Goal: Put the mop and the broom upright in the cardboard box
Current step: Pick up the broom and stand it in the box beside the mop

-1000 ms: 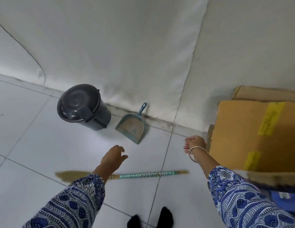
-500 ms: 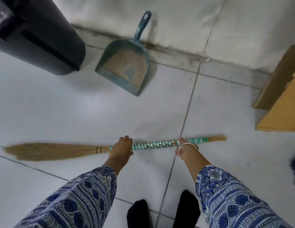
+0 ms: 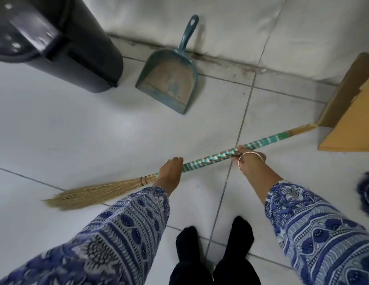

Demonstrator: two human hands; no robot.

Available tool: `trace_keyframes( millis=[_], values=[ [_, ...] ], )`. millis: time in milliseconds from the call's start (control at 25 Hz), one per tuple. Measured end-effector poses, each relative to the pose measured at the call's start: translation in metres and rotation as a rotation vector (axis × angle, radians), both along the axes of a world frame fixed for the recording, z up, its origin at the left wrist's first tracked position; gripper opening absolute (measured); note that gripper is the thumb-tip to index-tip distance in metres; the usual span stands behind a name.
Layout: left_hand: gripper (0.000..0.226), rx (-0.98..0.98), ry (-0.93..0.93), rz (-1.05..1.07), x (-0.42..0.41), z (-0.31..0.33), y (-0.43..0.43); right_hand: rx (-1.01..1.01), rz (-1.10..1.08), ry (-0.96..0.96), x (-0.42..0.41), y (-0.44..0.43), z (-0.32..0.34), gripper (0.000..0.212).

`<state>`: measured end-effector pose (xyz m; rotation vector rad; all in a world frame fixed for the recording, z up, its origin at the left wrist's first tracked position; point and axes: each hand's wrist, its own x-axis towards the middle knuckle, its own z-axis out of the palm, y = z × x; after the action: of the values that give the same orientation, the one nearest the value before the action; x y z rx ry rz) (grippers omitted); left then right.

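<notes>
At far left a dark bin (image 3: 62,44) stands on the tiled floor (image 3: 66,130), with a teal dustpan (image 3: 169,79) just right of it, its handle leaning on the white wall. Nearer, the broom (image 3: 210,158) slants from its straw bristles at lower left up to its tip at the right, which reaches the corner of the cardboard box (image 3: 348,112). The left hand (image 3: 169,175) is clenched around the handle where the green wrapping begins. The right hand (image 3: 246,157), wearing a bangle, grips the wrapped handle farther right. A dark blue mop head (image 3: 367,194), blurred, shows at the right edge.
</notes>
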<state>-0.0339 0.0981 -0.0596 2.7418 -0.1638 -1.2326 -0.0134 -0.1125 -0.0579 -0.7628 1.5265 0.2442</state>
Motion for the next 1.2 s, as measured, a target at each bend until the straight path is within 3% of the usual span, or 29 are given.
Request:
trace_keyframes(
  millis=[120,360,480,640,880,1200],
  values=[
    [0.021,-0.08,0.0,0.064,0.021,0.086,-0.023,-0.12,0.045,-0.038,0.031,-0.02,0.098,0.026],
    [0.025,-0.269,-0.089,0.097,0.04,0.319,-0.086,-0.298,0.31,-0.312,0.054,-0.071,0.376,0.027],
    [0.023,-0.393,-0.134,0.083,0.029,0.419,-0.134,-0.547,0.424,-0.408,0.032,-0.108,0.505,0.008],
    [0.024,-0.533,-0.208,0.045,-0.011,0.502,-0.219,-0.808,0.541,-0.437,-0.018,-0.176,0.621,0.026],
    [0.024,-0.734,-0.228,-0.107,-0.117,0.591,-0.405,-1.124,0.618,-0.432,-0.148,-0.327,0.735,0.027],
    [0.027,-0.824,-0.227,-0.18,-0.243,0.638,-0.625,-1.226,0.406,-0.507,-0.287,-0.526,0.785,0.019]
  ],
)
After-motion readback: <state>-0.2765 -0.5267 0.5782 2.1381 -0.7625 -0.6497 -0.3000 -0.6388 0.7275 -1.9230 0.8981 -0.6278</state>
